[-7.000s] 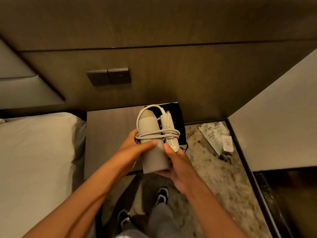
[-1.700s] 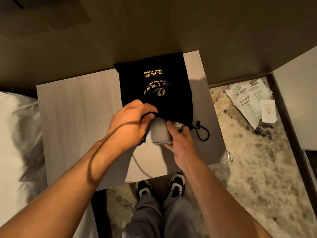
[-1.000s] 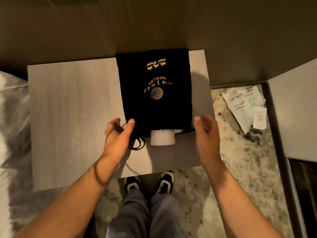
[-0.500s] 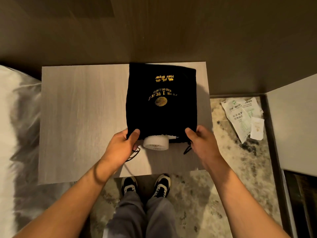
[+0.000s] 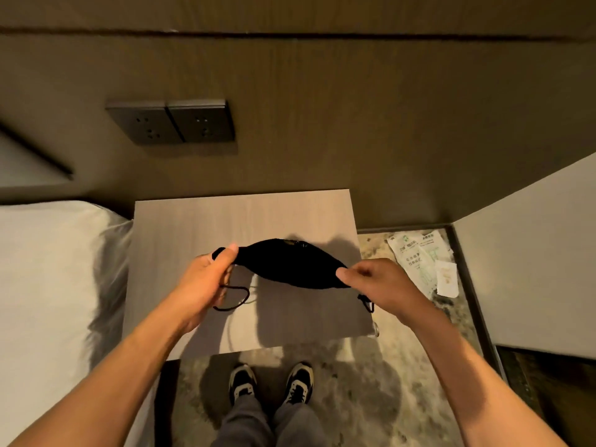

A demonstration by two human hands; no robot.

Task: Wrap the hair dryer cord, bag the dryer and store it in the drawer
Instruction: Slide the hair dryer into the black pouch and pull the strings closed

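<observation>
**Holding the black drawstring bag by its two top corners above the nightstand**

Holding the black drawstring bag (image 5: pixel 290 264) lifted clear of the nightstand (image 5: pixel 200 227), I grip it at both ends of its mouth. My left hand (image 5: pixel 206 279) is closed in a pinch: the thumb presses the bag's left corner against the curled fingers. My right hand (image 5: pixel 377 279) is closed in the same way, thumb and forefinger pinching the right corner, the remaining fingers folded toward the palm.

Orientation of the bag: the mouth edge runs left to right between my hands, bowing slightly away from me at the middle. Seen from above, the body appears as a narrow dark lens shape; it hangs downward below the mouth, so its long axis is close to vertical. The hair dryer is not visible; I cannot tell from this view how it sits inside the bag.

Drawstring: one black loop (image 5: pixel 233 298) hangs below my left hand, and a short knotted end (image 5: pixel 366 303) hangs below my right wrist.

Surroundings: the bag's shadow falls on the nightstand top beneath it. A white pillow (image 5: pixel 48 269) lies to the left. Two dark wall sockets (image 5: pixel 171 122) sit on the panel above. Printed paper packets (image 5: pixel 422 259) lie on the patterned floor to the right. My shoes (image 5: pixel 271 380) stand just in front of the nightstand.
</observation>
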